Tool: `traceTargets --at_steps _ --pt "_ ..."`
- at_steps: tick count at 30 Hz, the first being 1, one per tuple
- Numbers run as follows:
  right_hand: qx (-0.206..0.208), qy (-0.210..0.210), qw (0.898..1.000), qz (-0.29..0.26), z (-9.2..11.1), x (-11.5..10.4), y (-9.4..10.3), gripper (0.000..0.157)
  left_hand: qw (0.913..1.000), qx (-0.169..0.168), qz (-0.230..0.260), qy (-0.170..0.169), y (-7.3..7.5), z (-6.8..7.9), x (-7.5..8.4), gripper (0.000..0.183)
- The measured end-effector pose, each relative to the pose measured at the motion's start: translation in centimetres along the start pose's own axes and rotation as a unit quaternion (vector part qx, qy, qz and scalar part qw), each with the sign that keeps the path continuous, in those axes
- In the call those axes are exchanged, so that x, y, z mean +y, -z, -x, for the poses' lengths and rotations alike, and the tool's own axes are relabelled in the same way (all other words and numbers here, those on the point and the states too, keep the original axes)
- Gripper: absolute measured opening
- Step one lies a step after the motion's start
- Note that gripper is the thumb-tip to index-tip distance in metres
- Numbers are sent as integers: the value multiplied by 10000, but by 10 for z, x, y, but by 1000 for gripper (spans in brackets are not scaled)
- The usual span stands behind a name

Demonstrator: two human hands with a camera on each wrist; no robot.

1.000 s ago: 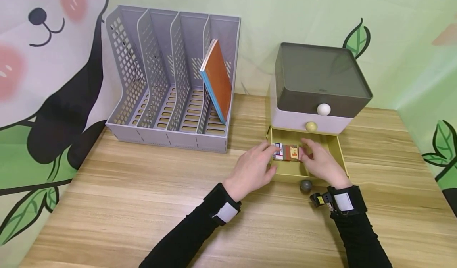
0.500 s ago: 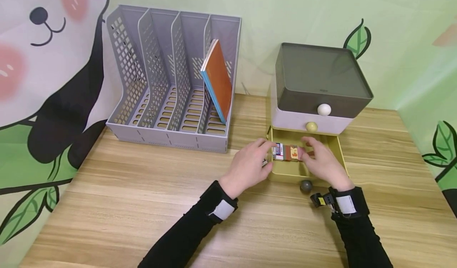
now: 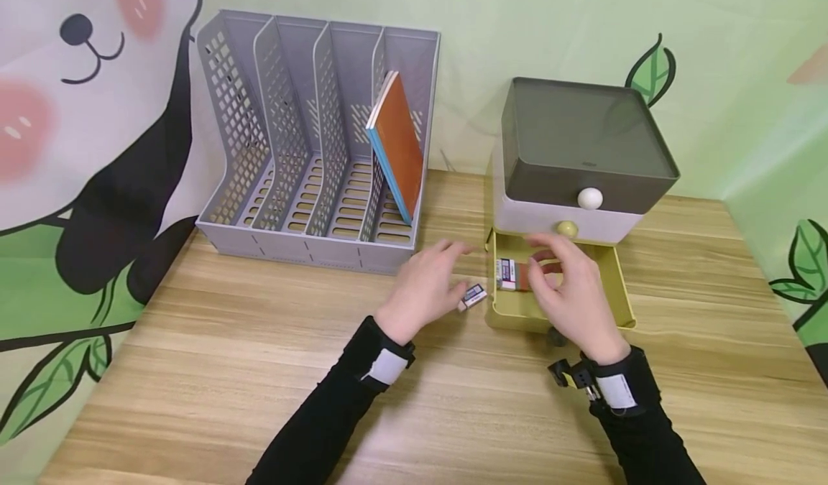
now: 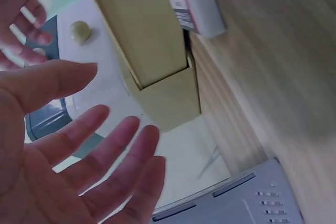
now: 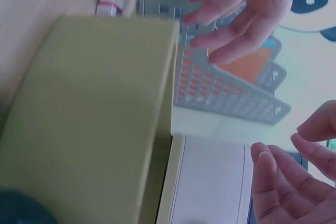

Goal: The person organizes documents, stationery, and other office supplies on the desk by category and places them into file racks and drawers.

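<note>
A small white eraser (image 3: 473,297) in a dark-printed sleeve lies on the table just left of the pulled-out yellow drawer (image 3: 517,322). The left wrist view shows the eraser (image 4: 209,15) beside the drawer wall. My left hand (image 3: 423,284) is close to its left, fingers spread and holding nothing. Over the drawer hovers my right hand (image 3: 572,294), fingers loosely bent and nothing between them. Beneath it, a white-and-blue eraser-like block (image 3: 507,274) lies against the drawer's left side, next to a reddish-brown block (image 3: 522,276), which the right hand partly covers.
The drawer unit (image 3: 589,129) has a dark top tier and a white tier above the yellow one. A grey file rack (image 3: 304,246) stands at the left, with an orange-and-blue book (image 3: 397,147) leaning in its right compartment. A panda-print cloth (image 3: 129,111) hangs behind.
My left hand has come out of the drawer, set the small eraser on the table, let go and moved left. The right hand has lifted off the blocks in the drawer.
</note>
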State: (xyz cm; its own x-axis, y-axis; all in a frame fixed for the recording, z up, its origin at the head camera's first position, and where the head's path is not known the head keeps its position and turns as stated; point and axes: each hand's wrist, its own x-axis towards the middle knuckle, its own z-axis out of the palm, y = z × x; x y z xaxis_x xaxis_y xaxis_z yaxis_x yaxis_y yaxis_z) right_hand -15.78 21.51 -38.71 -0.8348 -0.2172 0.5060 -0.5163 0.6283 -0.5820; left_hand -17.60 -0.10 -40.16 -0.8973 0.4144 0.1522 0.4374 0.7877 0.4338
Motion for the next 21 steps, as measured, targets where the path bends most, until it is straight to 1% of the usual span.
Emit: traceTargets --at_steps 5,8,10,13,16,18,21 --pt "-111 117 9999 32 2 -8 -9 29 9970 -642 -277 346 -8 -1 2 49" --pt "-159 126 9998 77 3 -9 -12 29 9939 -893 -479 429 -13 0 4 44" --pt "-158 145 9997 79 3 -9 -13 29 9930 -952 -595 364 -17 1 6 34" --pt "-133 188 9997 102 3 -9 -13 29 9920 -1017 -734 145 -20 2 9 16" --pt "-130 221 9996 125 3 -9 -13 28 9911 -1058 -809 -47 -23 3 10 5" --pt "-142 231 9995 134 3 -9 -12 28 9898 -1096 -895 -145 -26 4 11 3" --pt "-162 243 9994 161 3 -11 -11 28 9882 -1097 -1032 -265 -30 5 11 9"
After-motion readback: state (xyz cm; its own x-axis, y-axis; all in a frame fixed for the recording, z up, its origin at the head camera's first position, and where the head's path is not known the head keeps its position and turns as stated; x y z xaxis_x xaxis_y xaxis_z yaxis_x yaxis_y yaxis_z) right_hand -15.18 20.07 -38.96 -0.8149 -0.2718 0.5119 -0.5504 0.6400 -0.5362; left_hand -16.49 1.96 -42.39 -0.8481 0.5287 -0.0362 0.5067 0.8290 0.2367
